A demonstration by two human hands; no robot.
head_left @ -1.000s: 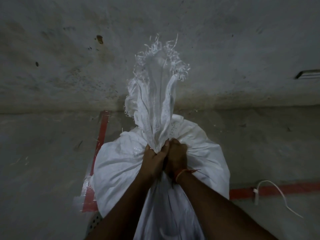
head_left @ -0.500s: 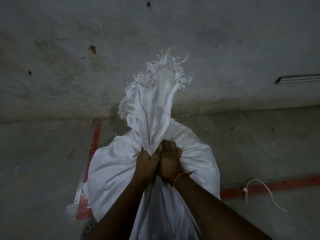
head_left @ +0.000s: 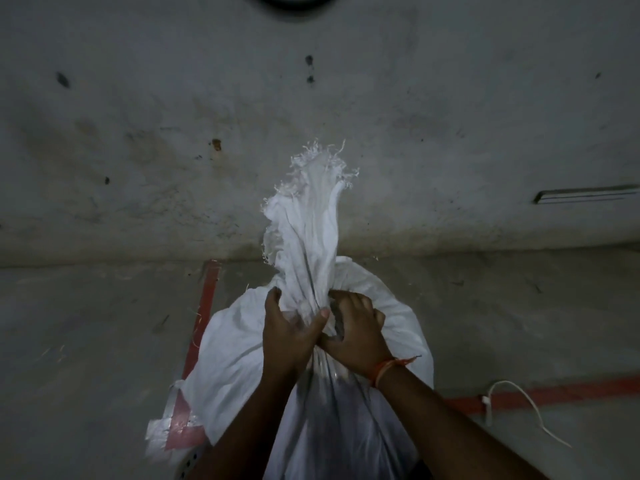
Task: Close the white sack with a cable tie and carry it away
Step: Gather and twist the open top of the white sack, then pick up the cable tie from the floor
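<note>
A full white woven sack (head_left: 235,358) stands on the floor right in front of me, its frayed mouth gathered into a twisted neck (head_left: 308,237) that points up. My left hand (head_left: 287,330) wraps the neck from the left, thumb and fingers spread around it. My right hand (head_left: 356,330) clamps the neck from the right; an orange thread is tied at its wrist. A white cable tie (head_left: 512,407) lies looped on the floor to the right, apart from both hands.
A stained concrete wall (head_left: 138,133) rises just behind the sack. Red tape lines (head_left: 204,306) mark the grey floor to the left and right of the sack. A shiny taped patch (head_left: 173,431) lies at the sack's lower left.
Both hands were closed tight together on the neck; now the left hand has loosened and shifted its hold further left around it. The gathered top looks more twisted and narrower.
</note>
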